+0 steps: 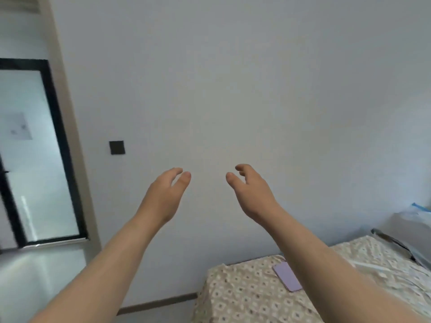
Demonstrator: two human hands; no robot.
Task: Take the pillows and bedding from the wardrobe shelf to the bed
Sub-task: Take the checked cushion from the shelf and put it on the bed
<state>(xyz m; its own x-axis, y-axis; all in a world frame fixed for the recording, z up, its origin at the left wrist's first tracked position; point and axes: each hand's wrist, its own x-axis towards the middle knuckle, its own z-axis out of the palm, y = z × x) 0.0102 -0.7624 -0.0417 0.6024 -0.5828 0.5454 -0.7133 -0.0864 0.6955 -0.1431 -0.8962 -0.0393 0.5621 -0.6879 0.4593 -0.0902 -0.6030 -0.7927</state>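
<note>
Both my arms stretch forward in front of a bare white wall. My left hand [166, 194] and my right hand [251, 192] are raised side by side, fingers loosely curved, holding nothing. The bed [245, 290] with a beige patterned sheet lies at the lower right, below my right forearm. A bundle of bedding in clear plastic [410, 227] rests at the far right end of the bed. No wardrobe or pillow is in view.
A lilac phone [286, 276] lies on the bed near its corner. A black-framed glass door [35, 155] stands at the left, beside a beige frame. A dark wall switch [117, 147] sits on the wall. Pale floor shows at lower left.
</note>
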